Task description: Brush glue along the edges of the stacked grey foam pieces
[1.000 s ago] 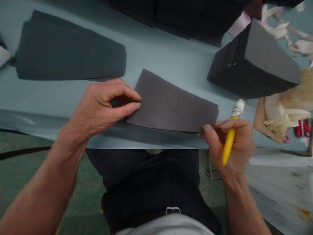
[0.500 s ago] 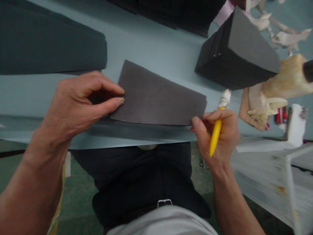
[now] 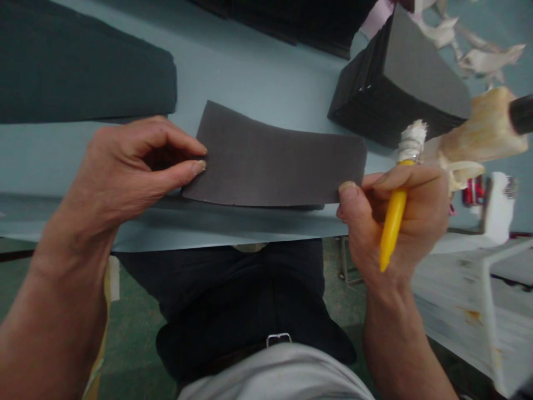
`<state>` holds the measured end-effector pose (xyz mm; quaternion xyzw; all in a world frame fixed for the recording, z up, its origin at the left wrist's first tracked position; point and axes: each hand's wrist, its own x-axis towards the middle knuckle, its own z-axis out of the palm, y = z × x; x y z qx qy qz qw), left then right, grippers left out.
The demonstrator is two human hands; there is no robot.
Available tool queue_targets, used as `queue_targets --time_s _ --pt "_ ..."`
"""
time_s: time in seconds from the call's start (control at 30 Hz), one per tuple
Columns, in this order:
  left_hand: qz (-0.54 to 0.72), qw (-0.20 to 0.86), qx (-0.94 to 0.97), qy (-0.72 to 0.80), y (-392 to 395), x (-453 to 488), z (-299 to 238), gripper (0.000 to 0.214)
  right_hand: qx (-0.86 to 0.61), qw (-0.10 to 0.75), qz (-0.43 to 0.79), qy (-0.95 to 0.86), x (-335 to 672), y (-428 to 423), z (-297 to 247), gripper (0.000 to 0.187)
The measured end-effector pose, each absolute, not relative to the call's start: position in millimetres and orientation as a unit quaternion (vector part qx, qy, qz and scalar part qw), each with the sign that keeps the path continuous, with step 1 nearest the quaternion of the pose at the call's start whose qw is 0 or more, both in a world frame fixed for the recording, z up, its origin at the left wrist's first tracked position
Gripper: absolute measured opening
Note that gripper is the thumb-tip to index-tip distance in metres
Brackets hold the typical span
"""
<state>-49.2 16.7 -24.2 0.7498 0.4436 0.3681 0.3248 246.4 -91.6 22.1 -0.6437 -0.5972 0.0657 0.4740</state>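
Panel (image 3: 270, 161), thin, dark gray, held over near edge of pale blue table (image 3: 258, 66), right end bent. Left hand (image 3: 137, 166): thumb and forefinger nearly together, pinching panel's left end. Right hand (image 3: 400, 222): thumb and forefinger closed on near right corner; yellow-handled brush (image 3: 392, 233) tucked in same hand, white tip pointing far. Gray panel stack (image 3: 420, 72) far right, dark green sheets (image 3: 83, 66) far left.
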Motion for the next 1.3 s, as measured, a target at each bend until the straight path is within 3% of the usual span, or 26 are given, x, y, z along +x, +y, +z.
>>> queue_targets --time_s 1.3 --pt "0.364 0.368 0.696 0.497 14.2 -44.0 -15.1 0.021 -0.665 0.452 0.093 -0.587 254.3 -93.5 8.5 0.028"
